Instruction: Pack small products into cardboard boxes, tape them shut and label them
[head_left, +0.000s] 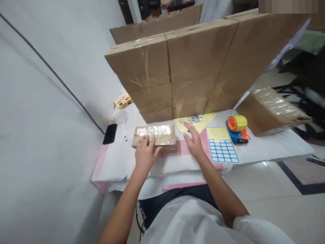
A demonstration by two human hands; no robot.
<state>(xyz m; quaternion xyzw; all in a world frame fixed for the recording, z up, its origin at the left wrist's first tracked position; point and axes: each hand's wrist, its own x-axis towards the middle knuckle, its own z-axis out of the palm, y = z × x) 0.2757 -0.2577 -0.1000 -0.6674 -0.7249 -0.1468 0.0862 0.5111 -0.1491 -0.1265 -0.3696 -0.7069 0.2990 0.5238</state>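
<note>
A small cardboard box [166, 135], with shiny tape across its top, lies on the cloth-covered table in front of me. My left hand [146, 152] rests on its top and near side, fingers spread and not wrapped round it. To the right of the box, my right hand [194, 140] hovers with fingers apart and nothing in them. Just beyond that hand is a yellow sheet [209, 118] with several small labels [195, 119] on it. A sheet of blue-bordered labels [223, 150], partly peeled to its yellow backing, lies right of my right hand.
Stacked cardboard boxes [195, 57] form a wall behind the work area. A tape dispenser [237, 128] and a larger taped box [269, 112] stand at right. A phone [110, 134], a white hairbrush [122, 120] and a yellow packet [123, 101] lie at left.
</note>
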